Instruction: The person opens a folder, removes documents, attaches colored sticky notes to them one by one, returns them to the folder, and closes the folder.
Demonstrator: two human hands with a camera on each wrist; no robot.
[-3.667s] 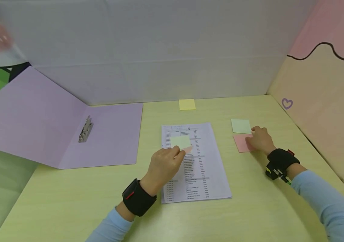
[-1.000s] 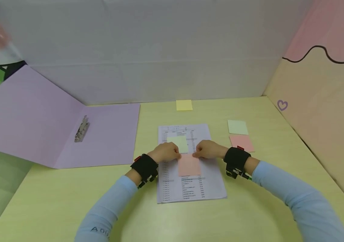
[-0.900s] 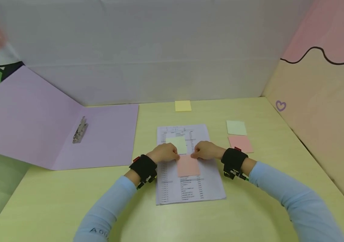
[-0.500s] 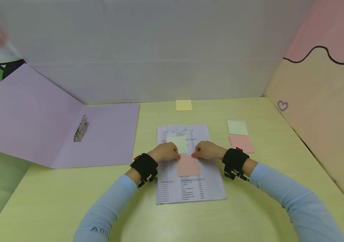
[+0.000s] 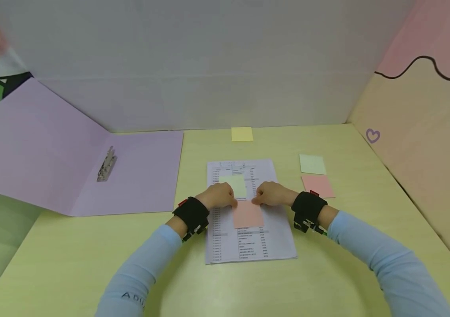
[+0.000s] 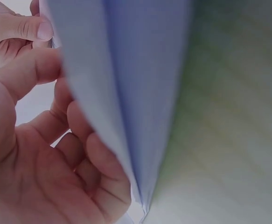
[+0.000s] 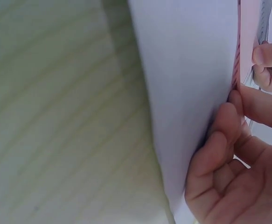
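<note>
Over a stack of printed sheets (image 5: pixel 280 242), a pink sticky note (image 5: pixel 247 215) lies across the lower text. My left hand (image 5: pixel 218 196) pinches its upper left corner between thumb and curled fingers. At the upper right corner my right hand (image 5: pixel 272 193) pinches it the same way; the right wrist view shows the note's pink edge (image 7: pixel 237 56) at thumb and index finger. A pale green sticky note (image 5: pixel 234 184) sits on the sheets just above, partly hidden by my left hand.
An open purple folder (image 5: pixel 149 171) with a metal clip (image 5: pixel 107 165) stands at the left. To the right lie a pale green pad (image 5: pixel 312 164) and a pink pad (image 5: pixel 320 187) of sticky notes. A yellow pad (image 5: pixel 242 134) is by the back wall.
My right hand has come from the pink pad at the right to the note on the sheets. My left hand has shifted slightly, the note now spread flat. Over the last second both hands stay nearly still.
</note>
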